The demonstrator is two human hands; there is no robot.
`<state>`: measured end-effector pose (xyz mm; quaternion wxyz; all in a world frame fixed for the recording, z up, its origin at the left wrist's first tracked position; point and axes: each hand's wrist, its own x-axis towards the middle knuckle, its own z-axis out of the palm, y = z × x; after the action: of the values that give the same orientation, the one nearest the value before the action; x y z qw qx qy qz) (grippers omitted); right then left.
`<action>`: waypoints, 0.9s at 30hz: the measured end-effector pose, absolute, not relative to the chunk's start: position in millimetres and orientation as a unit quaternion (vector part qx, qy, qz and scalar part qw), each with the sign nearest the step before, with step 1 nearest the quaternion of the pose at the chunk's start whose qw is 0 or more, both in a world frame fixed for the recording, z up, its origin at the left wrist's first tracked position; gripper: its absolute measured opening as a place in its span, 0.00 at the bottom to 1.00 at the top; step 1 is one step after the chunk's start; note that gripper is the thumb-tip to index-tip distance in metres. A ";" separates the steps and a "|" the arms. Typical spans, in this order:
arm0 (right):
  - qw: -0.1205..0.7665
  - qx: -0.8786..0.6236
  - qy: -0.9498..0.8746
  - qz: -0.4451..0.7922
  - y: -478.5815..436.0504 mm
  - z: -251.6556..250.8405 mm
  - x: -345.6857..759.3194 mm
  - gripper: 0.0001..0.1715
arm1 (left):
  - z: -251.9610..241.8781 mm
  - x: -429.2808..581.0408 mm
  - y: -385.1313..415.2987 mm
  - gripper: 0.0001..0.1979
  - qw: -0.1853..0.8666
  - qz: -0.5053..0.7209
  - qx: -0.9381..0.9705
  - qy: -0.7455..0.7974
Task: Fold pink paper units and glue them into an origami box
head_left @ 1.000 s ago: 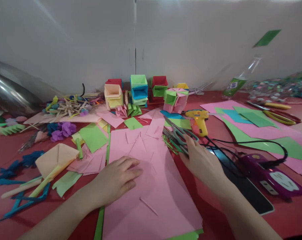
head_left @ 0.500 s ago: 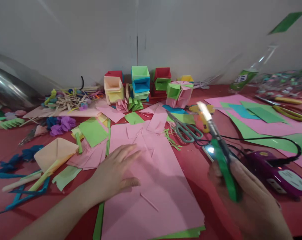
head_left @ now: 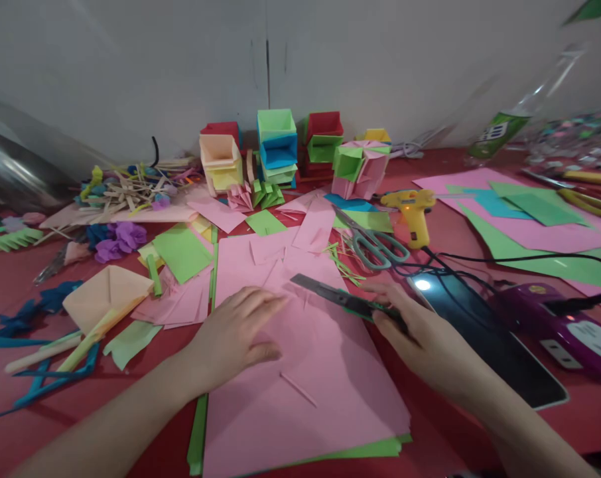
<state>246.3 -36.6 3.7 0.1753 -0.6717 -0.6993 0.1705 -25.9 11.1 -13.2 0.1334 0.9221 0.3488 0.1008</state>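
Observation:
My left hand (head_left: 233, 338) lies flat, fingers spread, on a big pink paper sheet (head_left: 305, 392) that covers a green sheet. My right hand (head_left: 420, 338) is closed round the green handle of a utility knife (head_left: 345, 300). Its dark blade points left and lies over the pink sheet's upper right part, close to my left fingertips. Thin pink and green paper slivers lie about the sheet.
Teal-handled scissors (head_left: 377, 245) and a yellow glue gun (head_left: 412, 212) lie beyond the knife. A phone (head_left: 484, 345) and a purple power strip (head_left: 564, 332) with black cables sit at right. Folded paper boxes (head_left: 278, 153) line the wall. Paper scraps and sticks (head_left: 126, 196) crowd the left.
My right hand left the scissors, lifted the green knife upright, then swung its blade down and left onto the pink sheet. My left hand stayed on the paper.

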 end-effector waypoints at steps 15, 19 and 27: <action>0.167 -0.612 -0.761 0.138 -34.2 -3.3 258.9 0.15 | -6.8 -34.5 7.7 0.48 0.186 0.052 0.918 0.346; 0.151 -0.585 -0.774 0.191 -36.3 2.9 261.9 0.15 | -11.4 -32.2 10.9 0.46 0.151 0.058 0.926 0.342; 0.143 -0.566 -0.787 0.201 -35.7 5.0 267.0 0.15 | -13.4 -30.6 19.2 0.27 0.112 0.029 0.950 0.291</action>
<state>267.0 -35.7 5.0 0.1428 -0.5660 -0.7866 0.2014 -30.6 19.2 -13.4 0.1120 0.9497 0.2911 0.0292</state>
